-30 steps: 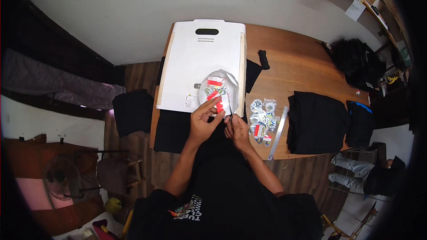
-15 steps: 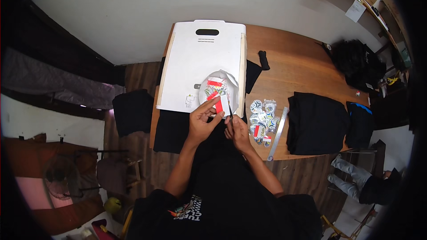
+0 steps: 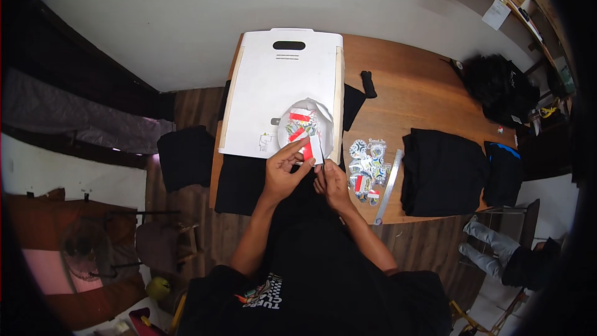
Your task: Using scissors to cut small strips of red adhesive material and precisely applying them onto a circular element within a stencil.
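Note:
My left hand [image 3: 285, 171] pinches a red-and-white sticker [image 3: 315, 148] between thumb and fingers. Along the right edge of that piece run the thin dark blades of scissors [image 3: 323, 164], gripped by my right hand [image 3: 333, 185]; their handles are mostly hidden by the fingers. Beneath both hands' fingertips is a white, round, bowl-like holder [image 3: 327, 121] with a crumpled rim. More red-and-white pieces [image 3: 301, 115] and colourful printed cutouts lie inside it. It rests on the lower right part of a large white board [image 3: 280, 84] with a dark slot at its top.
To the right on the wooden table [image 3: 410, 81] lie printed transparent cutouts [image 3: 367, 168], a metal ruler [image 3: 389, 188] and folded black cloth [image 3: 444, 174]. A black bag [image 3: 500, 90] sits at the far right. Black fabric [image 3: 239, 183] spreads under the board. Another person's legs [image 3: 491, 246] show at lower right.
The scissors' blades have shifted slightly along the sticker's right edge, and the sticker is turned a little. Both hands stay nearly in place.

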{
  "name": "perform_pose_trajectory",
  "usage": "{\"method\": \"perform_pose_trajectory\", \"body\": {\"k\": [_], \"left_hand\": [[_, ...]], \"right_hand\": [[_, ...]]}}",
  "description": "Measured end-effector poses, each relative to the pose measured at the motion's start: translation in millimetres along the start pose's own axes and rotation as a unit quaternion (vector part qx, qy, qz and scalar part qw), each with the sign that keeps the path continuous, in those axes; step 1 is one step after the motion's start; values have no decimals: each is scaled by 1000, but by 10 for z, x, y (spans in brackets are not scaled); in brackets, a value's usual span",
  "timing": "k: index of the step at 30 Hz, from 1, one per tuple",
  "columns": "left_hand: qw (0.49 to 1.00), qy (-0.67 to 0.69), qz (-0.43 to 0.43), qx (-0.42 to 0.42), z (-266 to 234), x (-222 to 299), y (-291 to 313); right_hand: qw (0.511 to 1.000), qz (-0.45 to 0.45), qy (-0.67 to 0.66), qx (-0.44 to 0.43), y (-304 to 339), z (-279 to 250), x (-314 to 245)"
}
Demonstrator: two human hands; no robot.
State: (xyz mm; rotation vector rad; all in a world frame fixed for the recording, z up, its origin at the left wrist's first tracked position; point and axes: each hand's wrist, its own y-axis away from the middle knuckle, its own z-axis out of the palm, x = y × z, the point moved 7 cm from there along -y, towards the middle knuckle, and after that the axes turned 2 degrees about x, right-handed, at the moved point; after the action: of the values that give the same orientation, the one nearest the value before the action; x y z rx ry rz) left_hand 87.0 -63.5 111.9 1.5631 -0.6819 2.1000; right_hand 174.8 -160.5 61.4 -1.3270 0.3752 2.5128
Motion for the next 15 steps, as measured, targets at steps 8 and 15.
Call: {"method": "perform_pose_trajectory", "body": {"k": [8,15], "left_hand": [[1000,-2,1,-12,33,1,12],[1000,-9,-3,-12,14,-25,25]], "right_hand": [[1000,-6,-16,-6,1,12,-20],[1000,0,2,4,-12,-14,1]]}}
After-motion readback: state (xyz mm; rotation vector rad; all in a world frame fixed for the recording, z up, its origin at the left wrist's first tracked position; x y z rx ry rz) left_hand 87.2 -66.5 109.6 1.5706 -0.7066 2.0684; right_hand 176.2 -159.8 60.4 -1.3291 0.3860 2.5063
